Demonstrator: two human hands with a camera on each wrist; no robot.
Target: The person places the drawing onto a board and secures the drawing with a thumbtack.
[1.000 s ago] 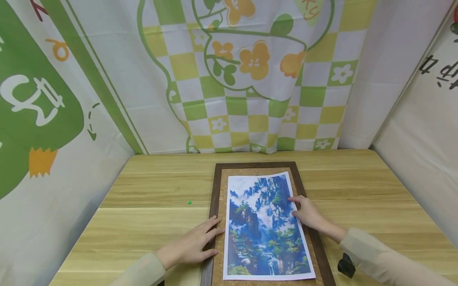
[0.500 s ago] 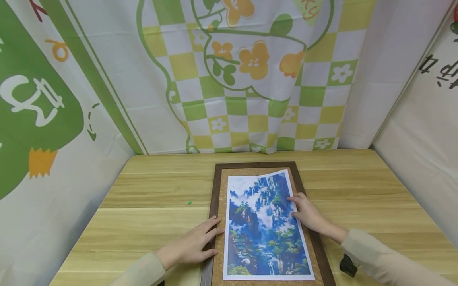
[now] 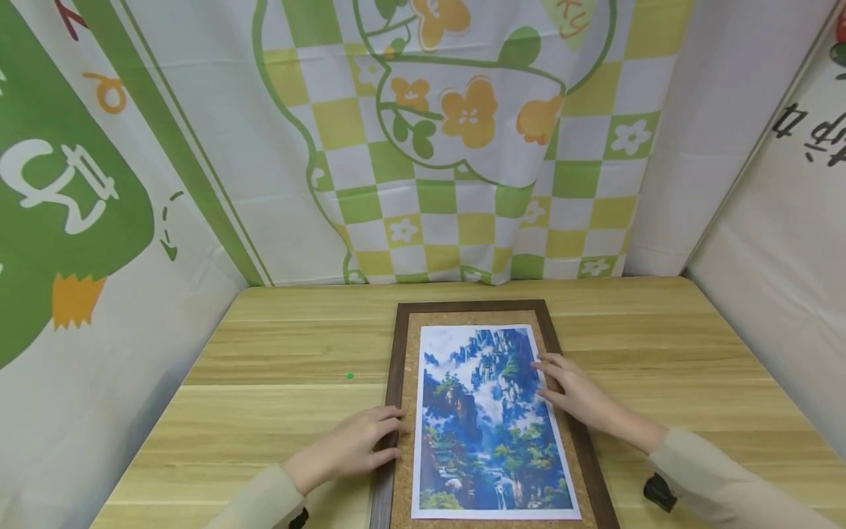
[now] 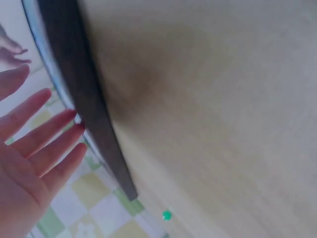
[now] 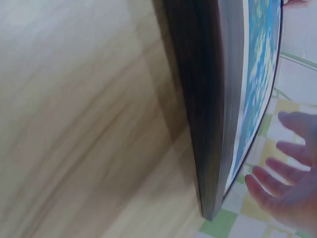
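Note:
A printed landscape picture (image 3: 492,419) of blue mountains, trees and a waterfall lies flat on a cork board (image 3: 476,317) in a dark wooden frame (image 3: 396,360). My right hand (image 3: 581,393) is over the frame's right side, with relaxed fingertips close to the paper's right edge. In the right wrist view its fingers (image 5: 262,186) are spread apart, with nothing pinched. On the opposite side, my left hand (image 3: 353,444) has its loosely bent fingers at the frame's left rail. The left wrist view shows these fingers (image 4: 49,131) extended and holding nothing.
A small green dot-like thing (image 3: 350,375) is on the wooden table (image 3: 264,426), left of the frame. Behind the table hangs a checkered, flower-patterned curtain (image 3: 456,213), and printed cloth (image 3: 73,220) closes the left side.
The picture's raised upper right corner has come down flat. My right hand has let go of the paper's edge and drawn slightly rightward; my left hand has pulled back a little.

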